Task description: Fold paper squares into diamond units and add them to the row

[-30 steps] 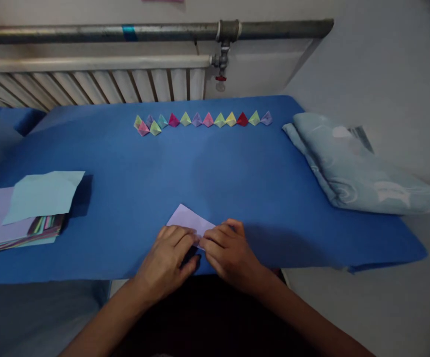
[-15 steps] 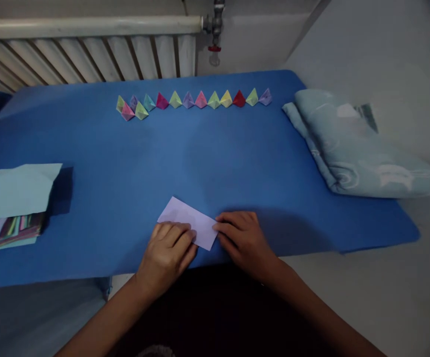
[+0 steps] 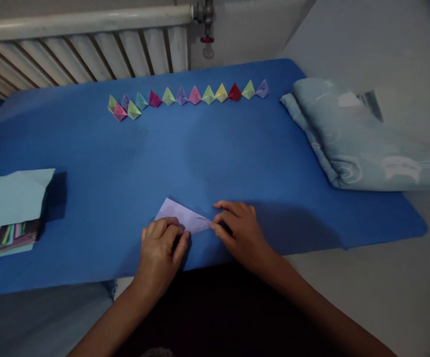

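Note:
A folded sheet of purple paper (image 3: pixel 186 216) lies near the front edge of the blue surface, its right end drawn to a narrow point. My left hand (image 3: pixel 159 250) rests over the paper's lower left part with curled fingers, holding it down; the fingers cover that part. At the right tip, my right hand (image 3: pixel 242 235) pinches the folded corner between thumb and fingers, its index finger raised a little.
Small folded paper pieces (image 3: pixel 194 95) in several colours stand in a row along the back. At left lies a stack of coloured paper (image 3: pixel 12 196). A folded light-green blanket (image 3: pixel 359 144) sits at right on the blue padded surface (image 3: pixel 215 158). Behind is a radiator (image 3: pixel 88 54).
The paper's right end has gone from a squared edge to a folded point, with the lower right corner brought in by my right hand. The view has shifted slightly.

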Demonstrator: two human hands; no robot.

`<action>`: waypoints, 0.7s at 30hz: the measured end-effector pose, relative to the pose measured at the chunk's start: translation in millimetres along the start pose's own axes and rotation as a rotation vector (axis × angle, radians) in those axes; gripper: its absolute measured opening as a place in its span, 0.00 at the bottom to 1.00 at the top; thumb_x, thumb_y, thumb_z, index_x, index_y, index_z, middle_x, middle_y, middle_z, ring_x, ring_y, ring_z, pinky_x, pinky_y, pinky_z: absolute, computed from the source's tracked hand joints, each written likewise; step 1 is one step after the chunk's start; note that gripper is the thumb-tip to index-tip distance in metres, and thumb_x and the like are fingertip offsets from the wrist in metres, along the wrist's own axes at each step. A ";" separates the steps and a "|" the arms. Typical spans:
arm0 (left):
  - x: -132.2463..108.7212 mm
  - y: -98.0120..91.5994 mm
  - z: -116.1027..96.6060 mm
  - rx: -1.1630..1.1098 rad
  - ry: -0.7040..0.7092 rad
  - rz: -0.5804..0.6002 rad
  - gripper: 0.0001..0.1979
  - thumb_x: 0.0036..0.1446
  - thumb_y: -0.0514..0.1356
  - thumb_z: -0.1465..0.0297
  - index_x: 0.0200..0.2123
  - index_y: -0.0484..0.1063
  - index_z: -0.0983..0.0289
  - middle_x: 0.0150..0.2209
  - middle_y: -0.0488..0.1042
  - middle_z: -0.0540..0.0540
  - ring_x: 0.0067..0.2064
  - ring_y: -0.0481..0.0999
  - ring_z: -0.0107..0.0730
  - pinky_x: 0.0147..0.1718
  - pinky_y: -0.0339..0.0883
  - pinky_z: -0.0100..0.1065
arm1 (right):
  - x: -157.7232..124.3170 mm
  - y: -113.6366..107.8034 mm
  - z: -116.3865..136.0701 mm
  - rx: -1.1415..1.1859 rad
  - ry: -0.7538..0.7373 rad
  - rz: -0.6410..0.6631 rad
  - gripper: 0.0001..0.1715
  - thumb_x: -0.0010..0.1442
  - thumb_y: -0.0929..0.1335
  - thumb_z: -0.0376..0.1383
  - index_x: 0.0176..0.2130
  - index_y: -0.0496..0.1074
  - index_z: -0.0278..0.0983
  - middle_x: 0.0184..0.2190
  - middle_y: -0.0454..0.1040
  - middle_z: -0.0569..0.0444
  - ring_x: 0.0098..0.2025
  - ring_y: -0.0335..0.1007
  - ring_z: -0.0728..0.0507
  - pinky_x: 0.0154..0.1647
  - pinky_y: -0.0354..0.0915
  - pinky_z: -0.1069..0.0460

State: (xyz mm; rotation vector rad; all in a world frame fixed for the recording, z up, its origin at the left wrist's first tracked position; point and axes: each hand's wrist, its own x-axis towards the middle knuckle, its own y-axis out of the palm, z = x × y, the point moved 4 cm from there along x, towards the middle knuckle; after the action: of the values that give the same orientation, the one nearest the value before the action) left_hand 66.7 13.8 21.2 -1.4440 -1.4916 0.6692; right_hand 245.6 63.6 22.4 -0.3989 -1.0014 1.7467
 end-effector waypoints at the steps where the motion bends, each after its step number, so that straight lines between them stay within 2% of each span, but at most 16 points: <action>1: 0.3 0.0 0.4 0.004 -0.011 0.004 0.07 0.62 0.56 0.68 0.33 0.71 0.62 0.40 0.73 0.56 0.41 0.72 0.39 0.40 0.62 0.42 | 0.6 0.1 -0.4 0.006 0.006 -0.002 0.06 0.60 0.66 0.33 0.31 0.72 0.38 0.46 0.74 0.48 0.48 0.68 0.39 0.46 0.57 0.44; 14: 0.4 -2.6 5.7 0.025 -0.089 0.055 0.09 0.61 0.57 0.66 0.29 0.70 0.62 0.39 0.73 0.56 0.41 0.71 0.40 0.38 0.60 0.42 | 1.8 1.3 -4.0 0.009 0.043 0.000 0.04 0.59 0.67 0.32 0.31 0.71 0.39 0.47 0.74 0.49 0.49 0.67 0.39 0.47 0.56 0.44; 16: -2.0 -3.7 10.0 0.020 -0.112 0.064 0.07 0.60 0.58 0.65 0.31 0.71 0.62 0.39 0.73 0.56 0.42 0.71 0.41 0.38 0.60 0.42 | 2.8 -0.2 -3.4 -0.011 0.034 0.012 0.02 0.59 0.67 0.32 0.34 0.71 0.39 0.48 0.73 0.48 0.49 0.67 0.38 0.46 0.57 0.43; 18: -4.4 -5.0 12.4 0.031 -0.110 0.053 0.06 0.60 0.58 0.65 0.35 0.72 0.61 0.40 0.73 0.56 0.42 0.71 0.41 0.39 0.61 0.43 | 4.4 -0.9 0.3 -0.055 0.004 0.042 0.07 0.59 0.66 0.32 0.39 0.72 0.39 0.46 0.74 0.48 0.47 0.68 0.38 0.45 0.59 0.43; 21: -6.3 -7.6 8.4 0.097 -0.026 -0.017 0.07 0.61 0.57 0.68 0.41 0.73 0.59 0.41 0.73 0.57 0.41 0.71 0.41 0.38 0.61 0.42 | 6.8 1.1 11.5 -0.167 -0.061 0.134 0.12 0.58 0.65 0.28 0.43 0.72 0.38 0.39 0.76 0.48 0.41 0.69 0.39 0.42 0.61 0.45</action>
State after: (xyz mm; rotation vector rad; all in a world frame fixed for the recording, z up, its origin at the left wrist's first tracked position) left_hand 55.0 8.3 22.7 -1.3521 -1.4704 0.7424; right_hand 234.4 64.5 29.7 -0.5321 -1.1922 1.8093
